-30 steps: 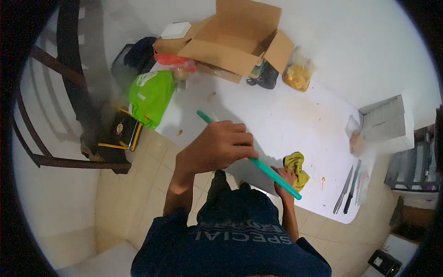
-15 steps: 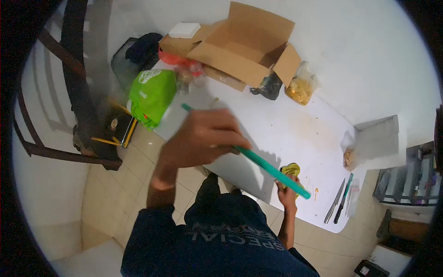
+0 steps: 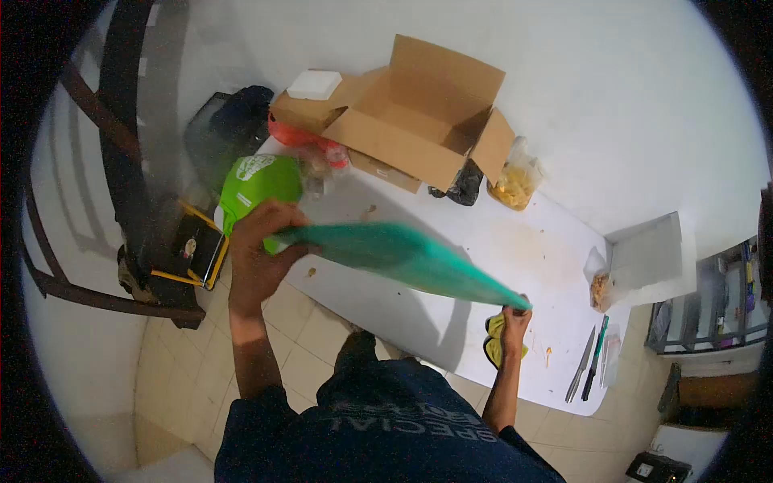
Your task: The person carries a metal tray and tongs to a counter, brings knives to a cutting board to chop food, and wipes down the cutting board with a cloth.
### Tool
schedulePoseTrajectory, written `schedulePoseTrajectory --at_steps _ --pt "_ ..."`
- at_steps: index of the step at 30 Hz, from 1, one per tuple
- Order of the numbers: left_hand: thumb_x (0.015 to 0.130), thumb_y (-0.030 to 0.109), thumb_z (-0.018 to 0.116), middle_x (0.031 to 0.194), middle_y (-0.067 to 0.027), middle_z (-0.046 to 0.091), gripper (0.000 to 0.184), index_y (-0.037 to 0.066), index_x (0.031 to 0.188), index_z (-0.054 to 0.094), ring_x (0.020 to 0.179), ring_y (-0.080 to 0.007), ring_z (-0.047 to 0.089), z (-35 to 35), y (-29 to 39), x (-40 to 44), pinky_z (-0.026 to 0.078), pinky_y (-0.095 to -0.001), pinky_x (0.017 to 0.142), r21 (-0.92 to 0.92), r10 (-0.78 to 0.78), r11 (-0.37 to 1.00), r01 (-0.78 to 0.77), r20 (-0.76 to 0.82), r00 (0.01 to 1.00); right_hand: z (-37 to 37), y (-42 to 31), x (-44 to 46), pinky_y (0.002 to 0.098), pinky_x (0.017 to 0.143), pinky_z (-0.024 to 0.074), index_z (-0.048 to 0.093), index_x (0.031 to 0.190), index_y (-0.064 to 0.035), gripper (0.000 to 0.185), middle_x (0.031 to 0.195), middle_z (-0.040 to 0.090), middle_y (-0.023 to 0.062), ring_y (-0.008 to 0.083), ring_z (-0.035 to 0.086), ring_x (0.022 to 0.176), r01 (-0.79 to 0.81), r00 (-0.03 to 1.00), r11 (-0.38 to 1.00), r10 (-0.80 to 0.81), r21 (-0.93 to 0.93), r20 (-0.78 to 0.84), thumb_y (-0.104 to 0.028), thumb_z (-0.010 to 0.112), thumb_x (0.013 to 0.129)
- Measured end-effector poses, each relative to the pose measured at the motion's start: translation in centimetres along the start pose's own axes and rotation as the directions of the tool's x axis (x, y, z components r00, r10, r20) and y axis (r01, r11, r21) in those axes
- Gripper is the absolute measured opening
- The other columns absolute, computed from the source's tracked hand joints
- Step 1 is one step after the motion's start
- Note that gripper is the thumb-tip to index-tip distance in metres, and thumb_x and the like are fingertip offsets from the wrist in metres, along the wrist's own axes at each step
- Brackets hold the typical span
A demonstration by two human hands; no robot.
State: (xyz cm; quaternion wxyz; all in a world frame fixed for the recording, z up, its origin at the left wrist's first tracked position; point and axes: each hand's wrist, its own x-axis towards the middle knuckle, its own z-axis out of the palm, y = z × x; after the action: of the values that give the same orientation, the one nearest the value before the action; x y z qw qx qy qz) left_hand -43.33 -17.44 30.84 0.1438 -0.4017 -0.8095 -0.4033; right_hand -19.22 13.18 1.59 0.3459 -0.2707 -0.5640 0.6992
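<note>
A thin green cutting board (image 3: 403, 256) is held tilted above the table, slanting down from left to right and slightly blurred. My left hand (image 3: 266, 241) is closed on its left end, thumb below the edge. At the opposite corner, my right hand (image 3: 515, 324) pinches the board. A yellow cloth (image 3: 493, 348) with dark edging bunches beside and behind my right hand; whether those fingers also grip it I cannot tell. Right of that hand, a knife (image 3: 580, 366) and a second black-handled knife with a green blade (image 3: 594, 362) lie on the white table (image 3: 499, 241).
An open cardboard box (image 3: 419, 121) stands at the back, beside a bag of yellow pieces (image 3: 515, 185). The green bag (image 3: 256, 189) sits at the left end. A white foam box (image 3: 652, 258) and a small bag of brown bits (image 3: 598, 290) are at right.
My left hand has moved left to the board's end, and the board has turned from edge-on to show its broad face. My right hand now grips its corner.
</note>
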Motion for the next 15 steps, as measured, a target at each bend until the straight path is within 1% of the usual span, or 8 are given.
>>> schedulePoseTrajectory --at_steps 1,2,6,7,9,11,12,15 --pt "0.054 -0.006 0.080 0.082 -0.0051 0.063 0.036 0.004 0.086 0.067 0.078 -0.0200 0.062 -0.2 -1.0 0.5 0.051 -0.0328 0.082 -0.003 0.004 1.000 -0.004 -0.003 1.000 1.0 -0.5 0.9 0.0315 0.090 0.0454 0.058 0.105 0.0025 0.030 0.101 0.062 0.0093 0.0200 0.058 0.099 -0.068 0.994 0.998 0.068 -0.002 -0.089 -0.011 0.072 0.082" --pt "0.054 -0.007 0.080 0.084 -0.0052 0.062 0.038 0.003 0.088 0.066 0.079 -0.0199 0.061 -0.1 -2.0 1.0 0.050 -0.0317 0.078 -0.012 -0.013 1.000 0.013 -0.036 0.999 1.2 1.7 2.1 0.0281 0.084 0.0446 0.057 0.110 0.0030 0.034 0.099 0.061 0.0061 0.0142 0.054 0.092 0.018 0.981 0.999 -0.010 0.043 -0.194 -0.003 0.070 0.080" --pt "0.058 -0.006 0.080 0.087 -0.0049 0.060 0.039 0.002 0.093 0.064 0.082 -0.0172 0.060 0.9 -8.3 0.6 0.049 -0.0306 0.075 -0.188 -0.071 0.981 0.050 -0.106 0.992 1.6 1.0 3.7 0.0277 0.079 0.0454 0.057 0.108 0.0021 0.033 0.095 0.061 0.0036 0.0137 0.055 0.086 0.161 0.987 0.987 -0.161 0.026 0.006 -0.002 0.072 0.079" --pt "0.060 -0.005 0.081 0.088 -0.0049 0.060 0.040 0.003 0.095 0.063 0.082 -0.0165 0.060 0.7 -9.9 1.3 0.049 -0.0305 0.075 -0.281 -0.114 0.956 0.087 -0.081 0.990 2.8 0.3 4.4 0.0277 0.079 0.0454 0.057 0.108 0.0021 0.033 0.095 0.061 0.0036 0.0137 0.055 0.086 0.170 0.985 0.985 -0.170 0.018 -0.008 -0.002 0.072 0.079" --pt "0.061 -0.004 0.082 0.090 -0.0047 0.061 0.041 0.003 0.096 0.063 0.084 -0.0158 0.060 0.5 -13.1 4.1 0.049 -0.0306 0.076 -0.330 -0.113 0.939 0.094 -0.040 0.993 5.6 -0.9 6.6 0.0271 0.077 0.0453 0.059 0.100 -0.0004 0.026 0.093 0.061 0.0029 0.0129 0.055 0.084 0.150 0.963 0.988 -0.151 -0.020 -0.224 -0.004 0.073 0.078" --pt "0.062 -0.003 0.082 0.093 -0.0045 0.061 0.042 0.003 0.098 0.062 0.085 -0.0151 0.060 0.3 -15.8 7.9 0.049 -0.0306 0.077 -0.378 -0.110 0.920 0.102 0.001 0.994 6.6 -1.9 8.9 0.0281 0.078 0.0450 0.061 0.100 -0.0009 0.024 0.093 0.062 0.0033 0.0126 0.056 0.085 0.212 0.945 0.954 -0.255 -0.210 -0.203 -0.004 0.072 0.080" --pt "0.065 -0.002 0.082 0.094 -0.0051 0.061 0.042 0.002 0.101 0.061 0.087 -0.0150 0.060 0.3 -16.9 10.0 0.050 -0.0307 0.079 -0.382 -0.072 0.920 0.085 0.047 0.996 9.5 -4.7 10.0 0.0289 0.080 0.0451 0.060 0.102 -0.0006 0.024 0.093 0.062 0.0034 0.0131 0.056 0.086 0.258 0.936 0.963 -0.268 -0.070 -0.227 -0.003 0.072 0.080" --pt "0.070 -0.002 0.079 0.096 -0.0066 0.062 0.042 0.000 0.106 0.058 0.090 -0.0154 0.061 1.4 -23.1 14.0 0.050 -0.0299 0.080 -0.476 -0.058 0.876 0.079 0.059 0.997 9.4 -9.3 14.1 0.0322 0.089 0.0425 0.059 0.108 -0.0015 0.028 0.105 0.061 0.0047 0.0167 0.054 0.098 0.379 0.823 0.835 -0.501 -0.400 -0.267 -0.002 0.070 0.083"
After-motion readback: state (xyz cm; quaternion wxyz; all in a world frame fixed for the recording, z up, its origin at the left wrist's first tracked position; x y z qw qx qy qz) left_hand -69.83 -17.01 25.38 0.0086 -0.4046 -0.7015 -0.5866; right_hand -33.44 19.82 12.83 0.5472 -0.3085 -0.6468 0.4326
